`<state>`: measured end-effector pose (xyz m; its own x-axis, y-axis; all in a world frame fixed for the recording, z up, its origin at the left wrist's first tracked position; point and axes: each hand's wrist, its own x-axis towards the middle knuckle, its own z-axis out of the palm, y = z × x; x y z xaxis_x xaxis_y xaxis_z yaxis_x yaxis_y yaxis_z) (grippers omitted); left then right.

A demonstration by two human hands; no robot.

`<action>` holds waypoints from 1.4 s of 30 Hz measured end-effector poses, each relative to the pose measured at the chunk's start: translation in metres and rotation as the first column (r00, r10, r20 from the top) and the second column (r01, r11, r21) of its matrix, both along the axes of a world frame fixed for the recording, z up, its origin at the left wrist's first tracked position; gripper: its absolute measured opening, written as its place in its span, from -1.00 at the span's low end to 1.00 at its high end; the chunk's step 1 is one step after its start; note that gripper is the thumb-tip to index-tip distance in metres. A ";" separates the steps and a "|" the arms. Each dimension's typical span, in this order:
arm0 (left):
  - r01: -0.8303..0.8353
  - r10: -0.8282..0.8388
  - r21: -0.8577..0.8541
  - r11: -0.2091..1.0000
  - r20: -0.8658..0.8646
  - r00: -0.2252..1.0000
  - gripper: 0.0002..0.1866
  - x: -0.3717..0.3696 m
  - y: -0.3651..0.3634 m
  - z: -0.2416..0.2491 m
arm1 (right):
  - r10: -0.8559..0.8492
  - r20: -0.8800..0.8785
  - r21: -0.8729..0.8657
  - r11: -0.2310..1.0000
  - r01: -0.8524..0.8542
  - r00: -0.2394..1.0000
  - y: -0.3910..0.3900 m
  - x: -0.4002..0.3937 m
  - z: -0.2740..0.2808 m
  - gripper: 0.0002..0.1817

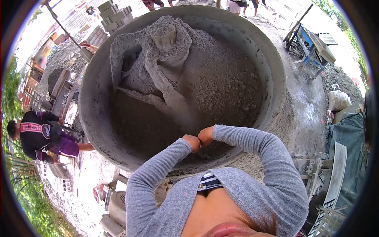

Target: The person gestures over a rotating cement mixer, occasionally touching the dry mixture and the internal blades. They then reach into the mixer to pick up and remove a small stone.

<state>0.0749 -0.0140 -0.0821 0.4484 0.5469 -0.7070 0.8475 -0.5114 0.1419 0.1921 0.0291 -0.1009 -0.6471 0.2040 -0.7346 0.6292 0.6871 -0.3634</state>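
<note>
A large round mixer drum [272, 67] fills the middle of the head view, its walls caked in grey. Inside it, a mixing arm assembly [167, 75] coated with cement rises from a heap of dry grey mix [225, 75]. Over the near part of the drum, my left hand [192, 143] and my right hand [206, 136] meet with fingers curled, knuckles close together. Whatever they grip, if anything, is hidden. Faint dust or blur shows in the mix just beyond them.
A person [43, 134] in a black shirt bends at the left. Stacked concrete blocks [114, 15] stand behind the drum. To the right are a blue metal machine [312, 51], a white sack [338, 98] and a green tarp [349, 134]. A motor-like housing [117, 207] sits low at the left.
</note>
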 end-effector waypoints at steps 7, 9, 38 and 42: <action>0.003 -0.004 0.004 1.000 0.016 1.000 -0.65 -0.001 0.000 -0.001 | 0.008 -0.017 0.012 1.000 -0.008 1.000 0.001 0.001 -0.001 -0.55; -0.011 0.011 -0.001 1.000 0.021 1.000 -0.65 -0.001 0.000 0.000 | 0.010 -0.021 0.011 1.000 -0.010 1.000 0.001 0.001 -0.001 -0.55; 0.091 -0.098 -0.114 0.989 -0.057 0.994 -0.50 0.006 0.006 0.006 | -0.128 -0.584 -0.276 0.960 -0.048 0.802 0.009 0.003 0.057 -0.17; -0.019 0.029 -0.067 0.998 0.163 0.986 -0.54 -0.006 0.006 0.031 | -0.056 -0.005 -0.024 0.998 0.056 0.998 0.023 0.019 0.018 -0.43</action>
